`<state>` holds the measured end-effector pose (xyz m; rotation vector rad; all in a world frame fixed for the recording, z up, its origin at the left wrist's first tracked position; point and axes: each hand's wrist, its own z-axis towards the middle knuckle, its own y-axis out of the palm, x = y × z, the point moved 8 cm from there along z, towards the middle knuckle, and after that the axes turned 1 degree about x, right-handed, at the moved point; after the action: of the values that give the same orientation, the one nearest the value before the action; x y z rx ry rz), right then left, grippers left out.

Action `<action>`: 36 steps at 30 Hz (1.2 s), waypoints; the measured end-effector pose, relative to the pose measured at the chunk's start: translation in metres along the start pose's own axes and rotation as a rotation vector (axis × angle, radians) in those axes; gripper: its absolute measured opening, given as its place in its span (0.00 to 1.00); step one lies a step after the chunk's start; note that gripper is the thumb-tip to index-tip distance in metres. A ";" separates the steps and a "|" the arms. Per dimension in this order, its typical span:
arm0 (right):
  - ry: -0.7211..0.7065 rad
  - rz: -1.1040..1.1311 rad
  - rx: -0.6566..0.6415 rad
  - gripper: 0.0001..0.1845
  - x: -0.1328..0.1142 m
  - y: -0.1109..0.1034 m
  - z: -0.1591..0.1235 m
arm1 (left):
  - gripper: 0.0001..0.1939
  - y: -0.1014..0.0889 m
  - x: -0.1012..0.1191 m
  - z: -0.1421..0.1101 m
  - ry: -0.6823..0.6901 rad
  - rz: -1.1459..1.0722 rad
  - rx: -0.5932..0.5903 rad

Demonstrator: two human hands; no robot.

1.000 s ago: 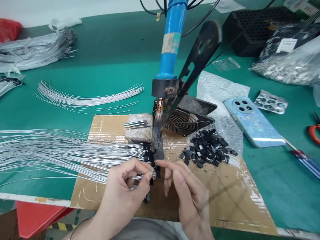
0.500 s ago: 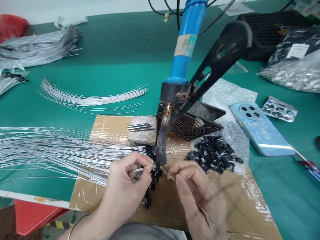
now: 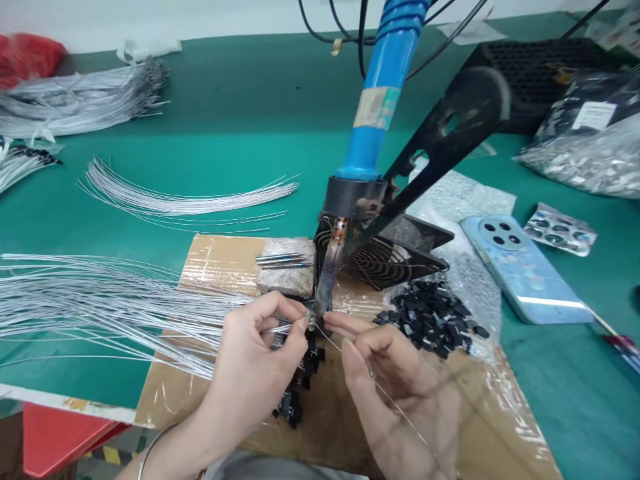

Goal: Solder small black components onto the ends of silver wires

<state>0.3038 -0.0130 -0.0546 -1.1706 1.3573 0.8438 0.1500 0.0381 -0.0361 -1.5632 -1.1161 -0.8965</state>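
My left hand [image 3: 265, 353] is closed, thumb and index finger pinching a thin grey wire at a small connector end just under the soldering iron's tip [image 3: 324, 293]. My right hand [image 3: 395, 387] holds a thin strand of solder wire [image 3: 400, 410], which crosses its palm and runs up to that same end. Its index finger stretches out close to the left fingertips. The blue-handled soldering iron [image 3: 367, 147] points downward on a black metal bracket [image 3: 445, 133]. Beneath the hands lie black connectors [image 3: 290, 407], and many grey wires [image 3: 125, 300] fan out leftward.
Loose black connector housings [image 3: 435, 317] are heaped on the cardboard [image 3: 500, 427], behind my right hand. A black fan [image 3: 385, 257] and a wrapped block [image 3: 285, 280] stand behind the tip. A blue phone [image 3: 530, 273] lies right; another wire bundle [image 3: 190, 200] lies back left.
My right hand has shifted left, and its index finger now reaches out beside the iron's tip. The left hand keeps its pinch; the whole view has tilted slightly.
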 end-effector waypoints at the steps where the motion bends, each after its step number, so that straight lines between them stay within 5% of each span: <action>1: 0.000 -0.004 0.004 0.13 -0.001 0.000 0.001 | 0.06 0.000 0.000 0.001 -0.001 0.004 0.001; 36: -0.035 0.092 0.036 0.12 -0.007 -0.002 0.000 | 0.05 -0.003 0.006 0.000 0.002 0.010 -0.002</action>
<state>0.3051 -0.0118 -0.0475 -1.0683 1.4001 0.8979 0.1491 0.0397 -0.0293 -1.5680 -1.1051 -0.8920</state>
